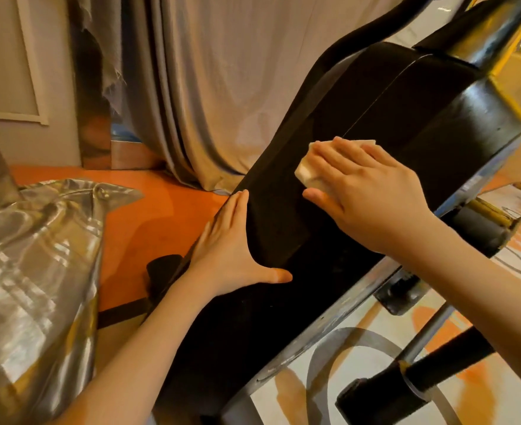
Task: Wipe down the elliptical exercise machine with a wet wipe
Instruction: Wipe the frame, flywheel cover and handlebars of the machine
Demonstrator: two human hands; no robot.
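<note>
Head view looks down on the black housing [283, 240] of the elliptical, which runs from lower left to upper right across the picture. Right hand [366, 191] lies palm down on the housing's top face, fingers straight and spread over a white wipe [306, 173], pressing it flat against the black surface; the thumb sticks out to the left, touching the housing just beside the wipe. Corners of the wipe show past the fingertips at the top and at the left of the hand. Left hand [231, 250] rests flat on the housing's left edge, lower down than the right, fingers straight and together, pointing up along the edge, thumb stretched out to the right across the top face. It holds nothing.

A grey curtain [210, 87] hangs behind the machine, reaching down to an orange floor [149, 216]. At the lower left stands a shiny clear plastic bag [35, 271]. To the right of the housing run the machine's metal rails [339, 329] and a black bar [418, 372], over a white floor with orange and grey markings.
</note>
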